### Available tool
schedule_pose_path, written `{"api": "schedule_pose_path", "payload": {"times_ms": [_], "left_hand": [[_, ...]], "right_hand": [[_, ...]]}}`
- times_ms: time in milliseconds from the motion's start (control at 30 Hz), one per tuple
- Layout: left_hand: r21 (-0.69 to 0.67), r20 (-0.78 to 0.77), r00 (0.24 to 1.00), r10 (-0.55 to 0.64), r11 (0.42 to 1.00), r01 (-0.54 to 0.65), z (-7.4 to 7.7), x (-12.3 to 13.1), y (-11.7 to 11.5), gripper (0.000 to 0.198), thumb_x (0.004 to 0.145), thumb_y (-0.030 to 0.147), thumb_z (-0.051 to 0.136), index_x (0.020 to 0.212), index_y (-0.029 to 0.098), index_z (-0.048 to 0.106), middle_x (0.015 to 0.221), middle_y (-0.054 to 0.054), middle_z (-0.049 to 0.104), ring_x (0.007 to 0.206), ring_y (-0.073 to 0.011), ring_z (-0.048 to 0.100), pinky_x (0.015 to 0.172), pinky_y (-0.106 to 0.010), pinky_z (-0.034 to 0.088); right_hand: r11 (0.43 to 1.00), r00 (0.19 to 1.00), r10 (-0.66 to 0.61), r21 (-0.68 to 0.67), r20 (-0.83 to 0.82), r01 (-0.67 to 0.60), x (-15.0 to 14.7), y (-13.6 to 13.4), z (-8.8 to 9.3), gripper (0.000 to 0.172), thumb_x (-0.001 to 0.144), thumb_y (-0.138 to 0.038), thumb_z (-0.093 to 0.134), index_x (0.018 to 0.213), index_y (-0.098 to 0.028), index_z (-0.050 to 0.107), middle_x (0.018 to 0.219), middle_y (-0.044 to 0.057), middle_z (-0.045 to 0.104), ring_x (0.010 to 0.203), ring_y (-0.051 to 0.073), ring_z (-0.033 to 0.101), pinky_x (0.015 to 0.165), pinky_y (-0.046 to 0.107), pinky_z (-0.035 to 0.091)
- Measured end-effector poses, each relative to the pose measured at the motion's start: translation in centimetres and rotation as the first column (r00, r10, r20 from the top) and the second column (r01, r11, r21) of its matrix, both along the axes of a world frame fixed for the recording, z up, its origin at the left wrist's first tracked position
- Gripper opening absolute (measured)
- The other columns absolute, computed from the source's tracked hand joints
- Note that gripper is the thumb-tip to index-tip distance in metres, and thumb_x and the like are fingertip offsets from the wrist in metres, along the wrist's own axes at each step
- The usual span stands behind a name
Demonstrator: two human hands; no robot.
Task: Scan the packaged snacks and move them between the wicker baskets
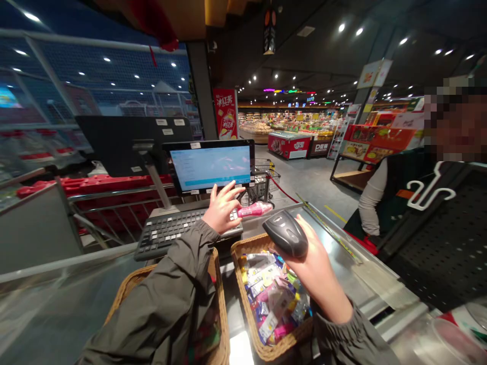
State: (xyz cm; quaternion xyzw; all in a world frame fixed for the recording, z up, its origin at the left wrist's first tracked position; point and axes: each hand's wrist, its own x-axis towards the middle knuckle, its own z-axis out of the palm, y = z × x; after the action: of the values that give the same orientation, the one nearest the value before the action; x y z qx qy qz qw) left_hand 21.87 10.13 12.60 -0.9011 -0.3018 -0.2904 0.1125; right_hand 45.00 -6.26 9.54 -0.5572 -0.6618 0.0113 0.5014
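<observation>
1. Two hands are in view. The left hand (pixel 220 210) is spread wide and holds nothing. Its fingertips are at the lower edge of the screen (pixel 211 166), and its palm is over the right end of the keyboard (pixel 167 230).
2. The right hand (pixel 315 263) is wrapped around the scanner (pixel 286 233). The scanner's head points toward 11 o'clock, above the far rim of the right basket (pixel 243 248).
3. The pink packet (pixel 254 209) lies at 3 o'clock from the left hand, just beside the fingertips; I cannot tell whether they touch. From the scanner it is near, at 11 o'clock.
4. The right basket is full of small wrapped sweets (pixel 272 299). The left basket (pixel 125 289) is at 9 o'clock from it, largely under the person's own arm.
5. Another person's pale sleeve (pixel 371 200) is at 3 o'clock across the counter (pixel 338 243), well apart from both hands.
6. Judgement: the scan reads best with the scanner's window tilted down at the packet's printed side, the wrist steady and the packet lying flat, uncovered by the left fingers.
7. Judgement: key with one fingertip and check the screen for the entry.
8. Risk: the palm resting on the keyboard could press stray keys.
</observation>
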Motion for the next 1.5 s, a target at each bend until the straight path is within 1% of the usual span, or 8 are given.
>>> {"api": "schedule_pose_path", "payload": {"times_ms": [167,333,567,833,1000,1133,1267,1500], "left_hand": [[0.037,0.06,0.995,0.082,0.996,-0.084,2.6,-3.9,-1.0,0.009,0.076,0.023,0.069,0.084,0.02,0.069,0.151,-0.011,0.051,0.151,-0.0359,0.025,0.12,-0.068,0.003],[0.071,0.087,0.988,0.128,0.988,-0.135,3.6,-7.1,-1.8,0.008,0.076,0.022,0.069,0.084,0.02,0.069,0.153,-0.011,0.048,0.152,-0.0363,0.023,0.119,-0.069,0.003],[0.083,0.069,0.985,0.156,0.983,-0.161,3.5,-10.1,-3.5,0.008,0.078,0.022,0.068,0.086,0.02,0.069,0.155,-0.01,0.046,0.152,-0.0353,0.024,0.12,-0.068,0.001],[0.076,0.1,0.983,0.155,0.984,-0.163,3.4,-12.5,-3.8,0.009,0.077,0.022,0.068,0.085,0.02,0.069,0.154,-0.011,0.047,0.151,-0.0356,0.026,0.12,-0.068,0.003],[0.062,0.102,0.983,0.155,0.985,-0.162,3.2,-13.5,-4.2,0.007,0.078,0.023,0.067,0.085,0.02,0.068,0.155,-0.01,0.046,0.152,-0.034,0.025,0.121,-0.067,0.003],[0.052,0.09,0.986,0.14,0.988,-0.145,2.9,-14.1,-4.6,0.009,0.079,0.024,0.066,0.086,0.02,0.068,0.154,-0.011,0.047,0.151,-0.0339,0.027,0.121,-0.067,0.003],[0.032,0.064,0.99,0.123,0.992,-0.126,2.1,-14.9,-5.8,0.008,0.08,0.026,0.066,0.085,0.02,0.068,0.154,-0.011,0.048,0.151,-0.0345,0.028,0.121,-0.068,0.004],[-0.058,-0.04,0.992,0.122,0.99,-0.125,-2.3,-17.1,-8.4,0.009,0.08,0.028,0.068,0.081,0.019,0.065,0.151,-0.014,0.05,0.148,-0.0372,0.032,0.119,-0.071,0.008]], "right_hand": [[0.997,0.997,0.067,0.028,0.036,-0.068,-4.2,0.3,1.8,0.045,0.083,-0.036,0.068,0.126,-0.023,0.063,0.133,0.014,0.063,0.141,0.038,0.044,0.117,0.064,0.033],[0.995,0.989,0.098,0.02,0.106,-0.101,-8.1,1.2,2.7,0.043,0.084,-0.038,0.068,0.124,-0.022,0.064,0.133,0.015,0.063,0.14,0.039,0.044,0.116,0.065,0.033],[0.992,0.985,0.119,0.016,0.126,-0.121,-11.9,0.7,2.0,0.043,0.085,-0.038,0.067,0.125,-0.021,0.064,0.134,0.015,0.062,0.14,0.038,0.044,0.117,0.063,0.032],[0.995,0.991,0.1,-0.017,0.091,-0.099,-14.4,-0.5,1.9,0.042,0.083,-0.038,0.068,0.12,-0.018,0.064,0.127,0.015,0.066,0.139,0.039,0.046,0.113,0.062,0.037],[0.99,0.985,0.14,-0.023,0.104,-0.138,-15.4,-1.4,2.1,0.041,0.084,-0.037,0.068,0.122,-0.02,0.063,0.128,0.013,0.066,0.138,0.037,0.047,0.115,0.059,0.036],[0.991,0.985,0.132,-0.014,0.11,-0.131,-15.7,-1.9,1.9,0.044,0.083,-0.036,0.068,0.124,-0.02,0.063,0.134,0.015,0.063,0.14,0.038,0.044,0.115,0.061,0.036],[0.99,0.983,0.142,-0.002,0.119,-0.143,-15.5,-2.6,1.4,0.041,0.083,-0.035,0.068,0.121,-0.02,0.065,0.129,0.015,0.066,0.135,0.036,0.051,0.116,0.059,0.037],[0.99,0.989,0.137,-0.038,0.062,-0.135,-15.6,-3.3,0.0,0.041,0.082,-0.037,0.069,0.12,-0.021,0.066,0.125,0.012,0.068,0.127,0.033,0.058,0.117,0.057,0.036]]}}
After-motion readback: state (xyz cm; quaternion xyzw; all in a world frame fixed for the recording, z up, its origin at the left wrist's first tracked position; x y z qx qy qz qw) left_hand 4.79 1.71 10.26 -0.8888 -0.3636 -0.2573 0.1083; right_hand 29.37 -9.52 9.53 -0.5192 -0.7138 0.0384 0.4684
